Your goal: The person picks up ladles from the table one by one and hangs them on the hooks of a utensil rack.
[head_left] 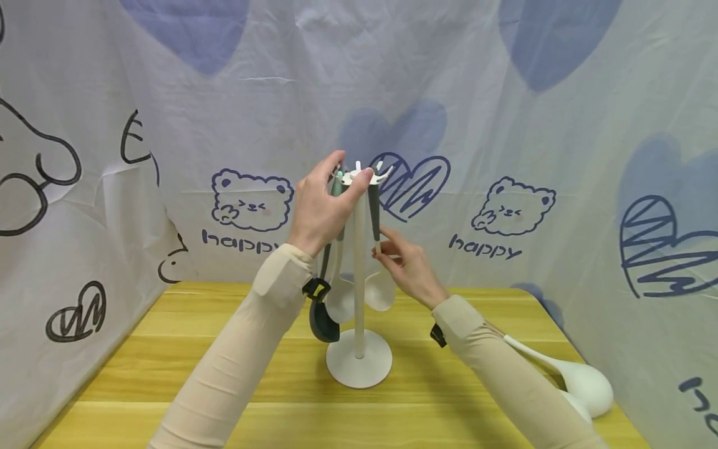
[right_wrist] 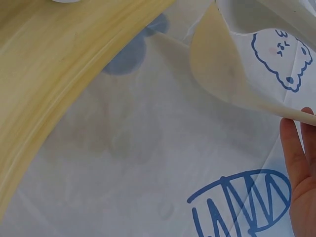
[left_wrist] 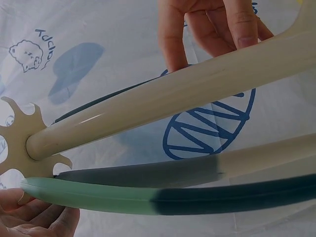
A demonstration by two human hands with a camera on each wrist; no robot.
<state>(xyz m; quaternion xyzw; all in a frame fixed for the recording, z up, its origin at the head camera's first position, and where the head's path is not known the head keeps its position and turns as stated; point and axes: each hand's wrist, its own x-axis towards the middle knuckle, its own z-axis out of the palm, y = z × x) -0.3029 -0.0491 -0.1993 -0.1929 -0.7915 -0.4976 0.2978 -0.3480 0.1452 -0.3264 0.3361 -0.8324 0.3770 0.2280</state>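
Dark ladle [head_left: 324,323] hangs left of the stand [head_left: 359,293]. Left hand [head_left: 321,209] grips the stand's top. Right hand [head_left: 414,268] pinches the grey-handled spoon [head_left: 381,292], just right of the stand. 2 white utensils [head_left: 589,388] on bench [head_left: 140,374], well right of the stand.

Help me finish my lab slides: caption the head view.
Left hand holds a white utensil stand at its pronged top; right hand pinches a grey-handled spoon; a dark ladle hangs nearby.
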